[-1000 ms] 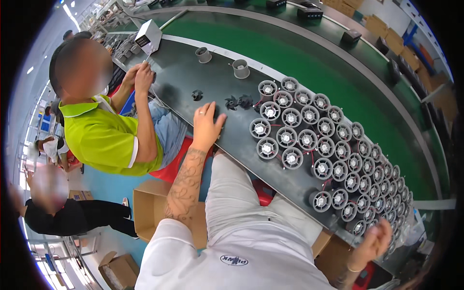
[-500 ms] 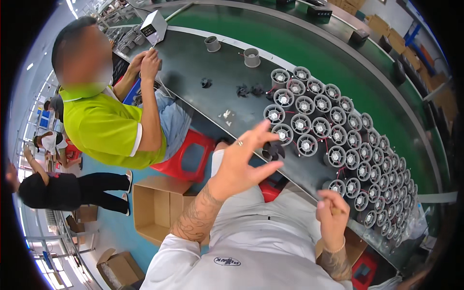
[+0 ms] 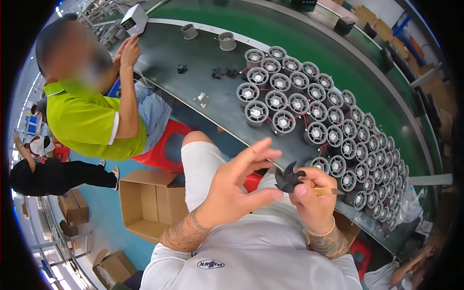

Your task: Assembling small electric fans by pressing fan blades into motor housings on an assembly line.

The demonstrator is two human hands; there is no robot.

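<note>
My right hand [image 3: 316,198] is closed around a black fan impeller [image 3: 288,179], pinched between thumb and fingers. A slim tool with a gold-coloured body and dark pointed end [image 3: 327,192] is tucked in the same hand. My left hand [image 3: 239,181] is open beside the impeller, fingers spread, its thumb tip close to the blades; whether it touches them I cannot tell. Both hands are over my lap at the table's near edge. Beyond them stand many round grey fan housings [image 3: 283,122] with white centres and red wires, packed across the dark table [image 3: 217,113].
More black impellers [image 3: 217,73] and white bits [image 3: 201,98] lie on the table to the left. Two grey housings [image 3: 226,41] stand near its far edge. A co-worker in a lime shirt [image 3: 82,121] sits left, near a white box-shaped device [image 3: 134,20]. An open carton [image 3: 145,203] is on the floor.
The impeller, earlier by my left hand's fingers, is now in my right hand. My right hand has moved left toward the left one. The view has shifted, moving the table's contents up and left.
</note>
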